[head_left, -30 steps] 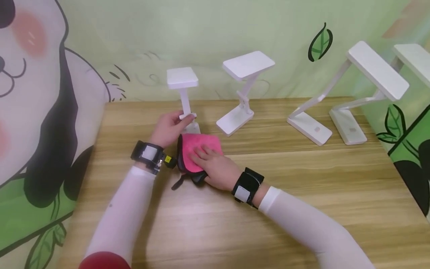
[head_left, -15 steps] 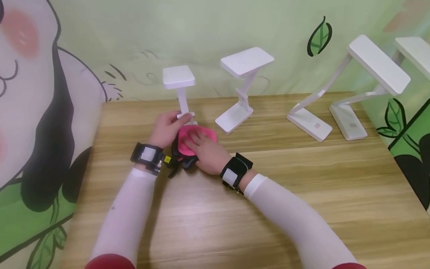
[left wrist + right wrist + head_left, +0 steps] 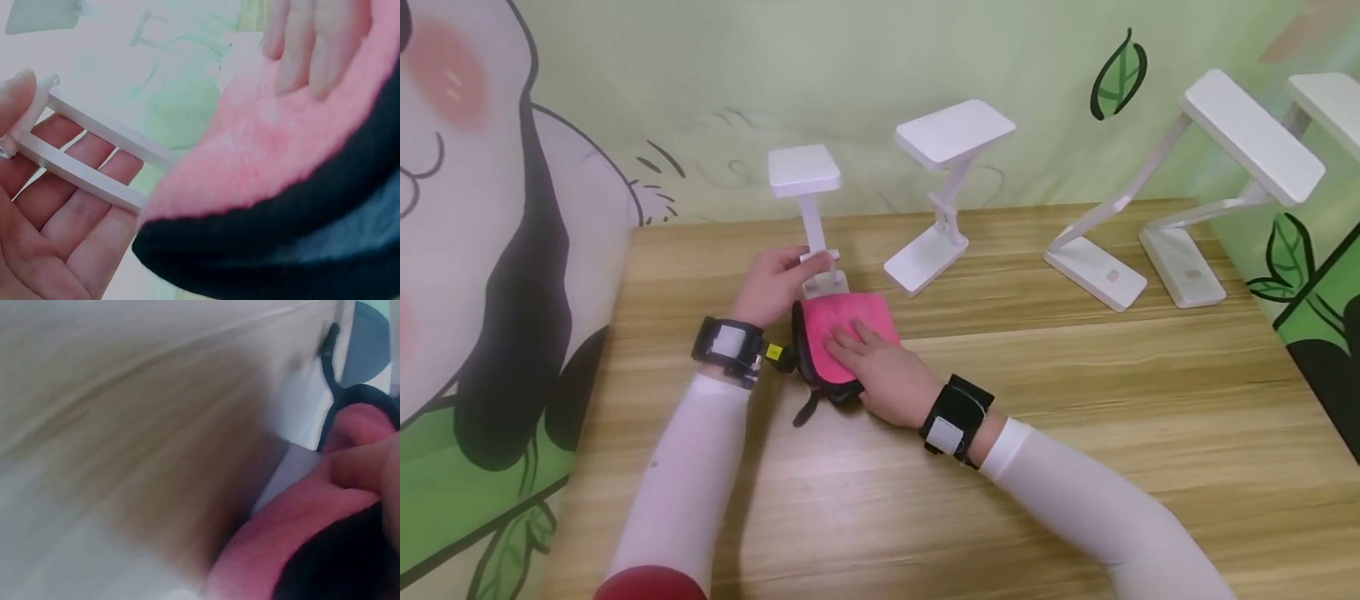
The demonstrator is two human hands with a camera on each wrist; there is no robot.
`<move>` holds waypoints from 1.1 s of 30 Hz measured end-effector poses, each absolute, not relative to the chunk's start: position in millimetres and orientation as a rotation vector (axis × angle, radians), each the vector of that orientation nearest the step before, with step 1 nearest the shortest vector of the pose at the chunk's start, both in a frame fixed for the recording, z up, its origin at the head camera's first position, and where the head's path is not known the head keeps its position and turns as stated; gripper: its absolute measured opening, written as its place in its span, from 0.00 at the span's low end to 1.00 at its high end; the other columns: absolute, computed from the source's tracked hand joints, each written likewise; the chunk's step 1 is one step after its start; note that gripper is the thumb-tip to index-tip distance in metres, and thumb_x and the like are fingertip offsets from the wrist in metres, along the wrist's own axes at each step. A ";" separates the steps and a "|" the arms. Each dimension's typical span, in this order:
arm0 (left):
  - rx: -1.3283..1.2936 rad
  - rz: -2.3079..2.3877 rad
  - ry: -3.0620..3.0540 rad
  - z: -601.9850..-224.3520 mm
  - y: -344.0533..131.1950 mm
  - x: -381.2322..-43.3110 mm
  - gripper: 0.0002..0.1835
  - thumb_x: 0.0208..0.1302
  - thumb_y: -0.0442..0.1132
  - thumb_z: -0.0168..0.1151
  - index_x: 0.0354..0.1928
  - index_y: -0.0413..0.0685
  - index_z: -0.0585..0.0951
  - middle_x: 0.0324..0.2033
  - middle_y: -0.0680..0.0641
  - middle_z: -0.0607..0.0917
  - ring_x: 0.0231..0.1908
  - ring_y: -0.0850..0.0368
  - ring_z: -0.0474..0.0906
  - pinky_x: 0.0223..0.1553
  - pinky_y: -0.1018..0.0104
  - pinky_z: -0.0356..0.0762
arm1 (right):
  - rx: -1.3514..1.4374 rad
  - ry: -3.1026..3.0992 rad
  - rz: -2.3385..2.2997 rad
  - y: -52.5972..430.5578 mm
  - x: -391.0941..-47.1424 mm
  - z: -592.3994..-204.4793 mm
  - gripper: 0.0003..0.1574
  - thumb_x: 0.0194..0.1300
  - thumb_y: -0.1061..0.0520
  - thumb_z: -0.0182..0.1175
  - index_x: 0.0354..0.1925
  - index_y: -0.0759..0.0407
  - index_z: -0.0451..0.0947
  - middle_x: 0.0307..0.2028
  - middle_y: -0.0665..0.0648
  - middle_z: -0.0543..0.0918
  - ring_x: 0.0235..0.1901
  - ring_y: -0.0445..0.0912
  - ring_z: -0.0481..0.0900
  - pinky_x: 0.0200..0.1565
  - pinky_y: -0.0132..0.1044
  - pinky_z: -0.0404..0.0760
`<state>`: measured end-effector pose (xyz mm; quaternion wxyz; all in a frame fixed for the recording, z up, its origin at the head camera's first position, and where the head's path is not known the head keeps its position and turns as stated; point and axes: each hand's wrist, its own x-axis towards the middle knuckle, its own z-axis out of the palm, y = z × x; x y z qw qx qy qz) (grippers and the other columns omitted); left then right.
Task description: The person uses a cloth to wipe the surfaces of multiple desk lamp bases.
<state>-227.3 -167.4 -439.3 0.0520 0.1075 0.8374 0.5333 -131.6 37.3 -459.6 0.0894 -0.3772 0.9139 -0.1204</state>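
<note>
My left hand (image 3: 775, 287) pinches the lower joint of a small white desk lamp (image 3: 805, 171), its thumb over the joint. In the left wrist view the fingers (image 3: 94, 165) lie behind the lamp's two thin struts (image 3: 94, 125). My right hand (image 3: 887, 371) presses with spread, fairly straight fingers on a pink cloth (image 3: 850, 321) with black edging and a dark loop. The cloth covers the front of the lamp's base, leaving the back part of the base (image 3: 825, 285) visible. In the right wrist view, a pale base edge (image 3: 294, 464) shows under the cloth.
To the right stand more white desk lamps: a second lamp (image 3: 955, 133), a third lamp (image 3: 1255, 137) and another lamp (image 3: 1183, 267) cut off by the frame edge. All are on a wooden table (image 3: 1000, 492) against a painted wall (image 3: 700, 83).
My right hand slid the cloth up towards the lamp's stem, then back towards me, uncovering the rear of the base. The left hand keeps its hold on the joint.
</note>
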 end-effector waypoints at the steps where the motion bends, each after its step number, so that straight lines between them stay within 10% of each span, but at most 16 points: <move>1: 0.324 1.619 2.556 -438.9 -167.3 -226.9 0.26 0.64 0.66 0.60 0.52 0.59 0.86 0.36 0.43 0.84 0.33 0.51 0.68 0.31 0.60 0.64 | -1.121 2.711 -0.368 37.1 -132.8 -459.3 0.47 0.62 0.64 0.60 0.76 0.53 0.55 0.75 0.57 0.56 0.73 0.56 0.45 0.60 0.46 0.75; 21: 0.336 1.709 2.496 -439.1 -170.7 -227.4 0.21 0.68 0.55 0.62 0.51 0.49 0.86 0.43 0.45 0.87 0.46 0.50 0.76 0.45 0.57 0.68 | -1.175 2.894 -0.301 3.6 -182.9 -459.6 0.34 0.69 0.65 0.55 0.72 0.57 0.64 0.70 0.60 0.65 0.69 0.58 0.58 0.59 0.49 0.76; 33: 0.341 1.594 2.534 -440.4 -173.1 -231.6 0.25 0.63 0.67 0.59 0.49 0.59 0.86 0.31 0.36 0.80 0.28 0.51 0.64 0.27 0.61 0.61 | -1.170 2.798 -0.314 26.3 -136.8 -453.8 0.34 0.69 0.65 0.55 0.71 0.58 0.65 0.69 0.62 0.68 0.69 0.58 0.57 0.65 0.49 0.68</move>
